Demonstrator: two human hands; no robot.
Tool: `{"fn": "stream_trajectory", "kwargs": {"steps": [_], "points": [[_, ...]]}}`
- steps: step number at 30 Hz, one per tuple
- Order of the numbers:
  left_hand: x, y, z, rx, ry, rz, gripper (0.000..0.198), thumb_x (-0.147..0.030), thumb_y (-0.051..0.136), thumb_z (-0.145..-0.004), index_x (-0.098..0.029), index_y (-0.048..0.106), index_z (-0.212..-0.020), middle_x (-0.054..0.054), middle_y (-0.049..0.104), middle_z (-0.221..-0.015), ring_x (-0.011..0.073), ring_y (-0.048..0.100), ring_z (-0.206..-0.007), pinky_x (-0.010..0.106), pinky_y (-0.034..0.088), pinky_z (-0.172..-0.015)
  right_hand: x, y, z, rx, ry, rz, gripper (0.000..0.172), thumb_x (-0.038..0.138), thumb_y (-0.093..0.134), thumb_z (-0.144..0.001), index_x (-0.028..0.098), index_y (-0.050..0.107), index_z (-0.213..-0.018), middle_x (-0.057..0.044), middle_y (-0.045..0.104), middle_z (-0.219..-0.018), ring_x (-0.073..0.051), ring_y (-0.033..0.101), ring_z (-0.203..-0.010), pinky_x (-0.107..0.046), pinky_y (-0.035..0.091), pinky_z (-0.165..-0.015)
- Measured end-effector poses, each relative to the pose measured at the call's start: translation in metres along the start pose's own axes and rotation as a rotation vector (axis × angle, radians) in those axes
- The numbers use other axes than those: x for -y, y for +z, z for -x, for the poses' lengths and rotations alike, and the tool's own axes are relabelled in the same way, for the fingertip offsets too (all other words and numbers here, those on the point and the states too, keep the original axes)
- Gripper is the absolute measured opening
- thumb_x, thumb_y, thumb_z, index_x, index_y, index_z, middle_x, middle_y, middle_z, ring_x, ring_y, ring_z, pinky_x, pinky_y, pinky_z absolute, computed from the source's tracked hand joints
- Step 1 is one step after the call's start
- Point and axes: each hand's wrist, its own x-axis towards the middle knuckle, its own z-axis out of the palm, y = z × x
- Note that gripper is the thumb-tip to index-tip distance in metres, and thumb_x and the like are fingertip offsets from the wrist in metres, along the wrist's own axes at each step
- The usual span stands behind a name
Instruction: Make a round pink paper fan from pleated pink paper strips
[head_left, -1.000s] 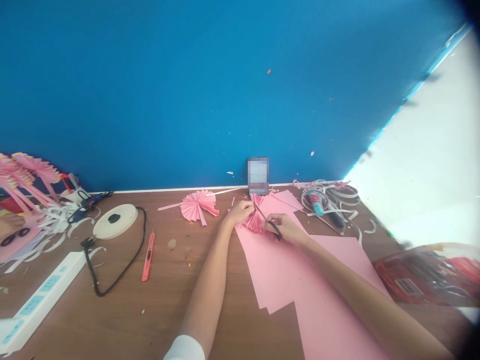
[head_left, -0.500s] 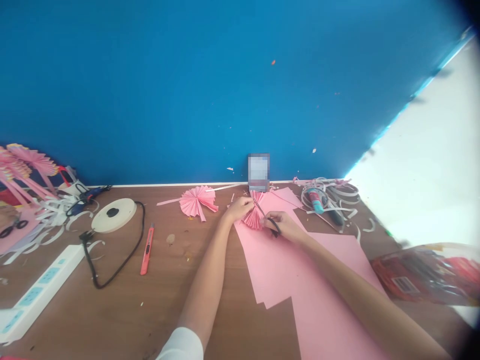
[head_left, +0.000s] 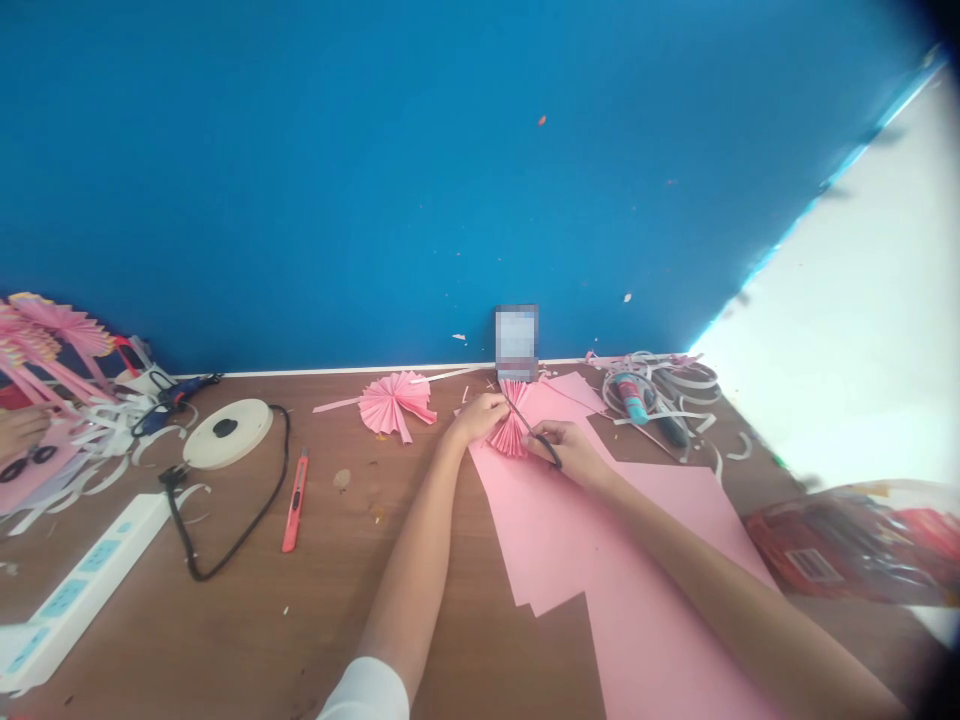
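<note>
A pleated pink paper fan (head_left: 508,437) stands spread between my hands, over pink sheets (head_left: 592,530) on the table. My left hand (head_left: 480,415) is closed on the fan's left side near its middle. In my right hand (head_left: 566,447) are black-handled scissors (head_left: 546,448), their blades pointing up and left across the fan. The fingertips of that hand also lie against the fan's right edge. Just behind the fan a phone (head_left: 517,342) leans on the blue wall, its screen blurred. Left of my hands lies another pink paper fan (head_left: 395,404) with paper strips.
A red box cutter (head_left: 295,500), a tape roll (head_left: 228,434) and a white power strip (head_left: 82,595) lie to the left. Another person's hand (head_left: 21,430) is at the far left edge. Paper scraps, a glue stick (head_left: 631,400) and a plastic bag (head_left: 855,545) are on the right.
Almost nothing differs; both my hands keep their places on the fan and scissors. The view has shifted slightly. At the far left, the other person's hand has moved a little.
</note>
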Motion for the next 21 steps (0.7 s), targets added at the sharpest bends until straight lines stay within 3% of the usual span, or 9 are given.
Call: {"fn": "stream_trajectory", "kwargs": {"steps": [7, 13, 21], "points": [[-0.006, 0.0, 0.002, -0.024, 0.007, -0.095, 0.024, -0.03, 0.036, -0.079, -0.016, 0.044, -0.061, -0.003, 0.051, -0.065, 0.012, 0.045, -0.065, 0.025, 0.033, -0.067, 0.003, -0.001, -0.001, 0.068, 0.037, -0.025, 0.03, 0.045, 0.065, -0.07, 0.017, 0.056, -0.075, 0.002, 0.056, -0.051, -0.011, 0.05, -0.044, -0.022, 0.039, -0.045], [-0.012, -0.003, 0.004, -0.019, -0.013, -0.117, 0.026, -0.03, 0.034, -0.081, -0.016, 0.042, -0.06, -0.002, 0.053, -0.067, 0.013, 0.047, -0.066, 0.025, 0.032, -0.067, 0.005, -0.001, 0.0, -0.025, 0.018, 0.018, 0.035, 0.05, 0.067, -0.067, 0.017, 0.057, -0.069, 0.004, 0.052, -0.051, -0.007, 0.04, -0.04, -0.021, 0.029, -0.039], [-0.008, -0.001, 0.004, -0.029, 0.001, -0.101, 0.024, -0.03, 0.035, -0.08, -0.017, 0.041, -0.061, -0.003, 0.053, -0.067, 0.0128, 0.047, -0.067, 0.025, 0.029, -0.062, 0.007, -0.002, 0.0, 0.084, 0.039, -0.037, 0.033, 0.046, 0.066, -0.069, 0.016, 0.059, -0.079, 0.002, 0.056, -0.052, -0.01, 0.049, -0.044, -0.022, 0.038, -0.044]]}}
